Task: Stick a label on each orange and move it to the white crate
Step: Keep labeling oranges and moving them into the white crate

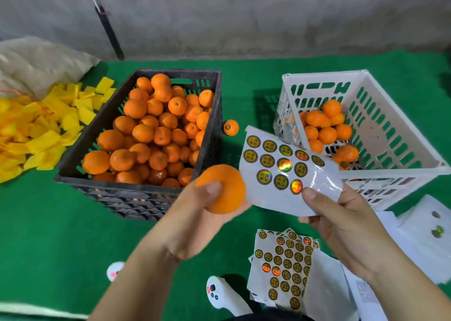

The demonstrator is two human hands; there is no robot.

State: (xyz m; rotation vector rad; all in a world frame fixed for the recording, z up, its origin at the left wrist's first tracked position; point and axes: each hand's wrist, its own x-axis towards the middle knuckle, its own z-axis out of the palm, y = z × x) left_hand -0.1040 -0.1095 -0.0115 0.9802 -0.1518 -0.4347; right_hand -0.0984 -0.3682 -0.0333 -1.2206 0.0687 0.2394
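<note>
Left hand [195, 220] grips an orange [223, 190], held above the green mat [48, 223] off the black crate's [136, 196] near right corner. Right hand [341, 225] pinches a label sheet [288, 171], which overlaps the white crate's [395, 135] near left corner. One labelled orange [231, 127] lies between the crates. Spare label sheets [285, 269], a white controller [219, 294], and yellow wrappers [41, 127] at the mat's left edge surround them.
</note>
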